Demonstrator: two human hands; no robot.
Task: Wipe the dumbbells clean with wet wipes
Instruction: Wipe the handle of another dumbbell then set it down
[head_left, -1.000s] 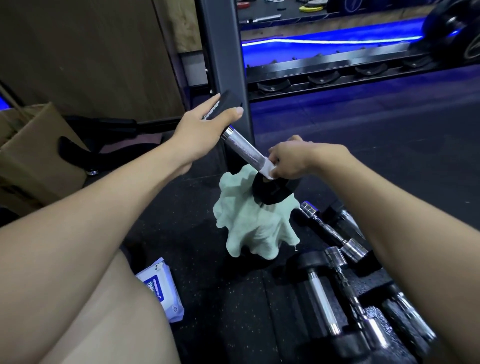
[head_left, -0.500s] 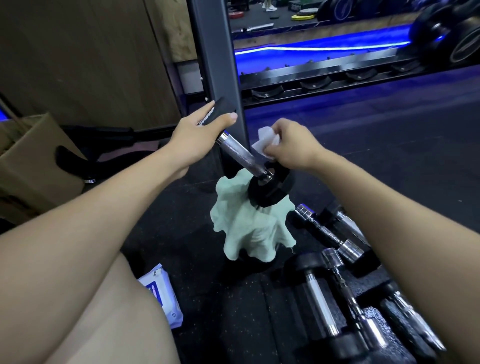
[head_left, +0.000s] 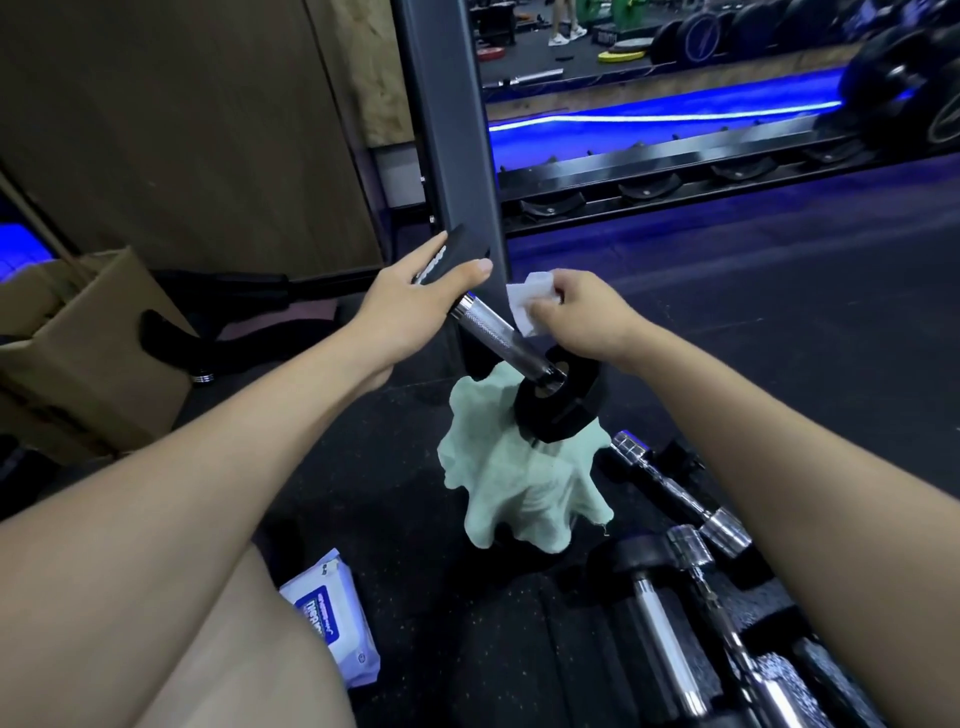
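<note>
From the head camera, the left hand (head_left: 415, 306) grips the upper black end of a dumbbell (head_left: 498, 340), thumb laid over the top and fingers wrapped beneath, so the bar slopes down and away to the right of that hand. The knurled chrome handle runs from just under the left thumb to the lower black weight head, which hangs just below the right wrist. The right hand (head_left: 582, 317) pinches a folded white wet wipe (head_left: 524, 304) between thumb and curled fingers; the wipe sits at the hand's left edge, just beside the handle, though whether it touches the metal I cannot tell.

Beneath the dumbbell's lower head, under both hands, a pale green cloth (head_left: 519, 499) stands bunched on the dark rubber floor (head_left: 363, 467). Nearer the body, below the left forearm, lies a white and blue pack of wipes (head_left: 337, 618). Under the right forearm, several more dumbbells (head_left: 665, 644) with chrome handles lie together on the floor. Beyond the left hand rises a grey steel upright (head_left: 447, 130), and off to that hand's left sits a cardboard box (head_left: 93, 353).
</note>
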